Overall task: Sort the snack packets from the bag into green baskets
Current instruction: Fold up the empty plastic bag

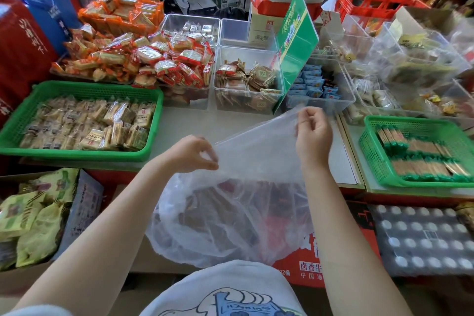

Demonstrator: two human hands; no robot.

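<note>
A large clear plastic bag (238, 213) hangs in front of me, with dark red-brown snack packets (230, 215) showing dimly through its lower part. My left hand (195, 154) pinches the bag's upper edge at the left. My right hand (313, 131) pinches the same edge higher up at the right, so the film stretches between them. A green basket (154, 120) full of pale wrapped biscuits sits on the counter at the left. A second green basket (369, 151) with green-and-brown stick packets sits at the right.
Clear plastic bins (279, 105) of wrapped sweets and heaps of orange and red packets (159, 59) fill the back of the counter, with a tilted green sign (297, 41) among them. A carton of green bags (36, 213) stands low left, a red box (313, 269) and a tray of cans (423, 238) low right.
</note>
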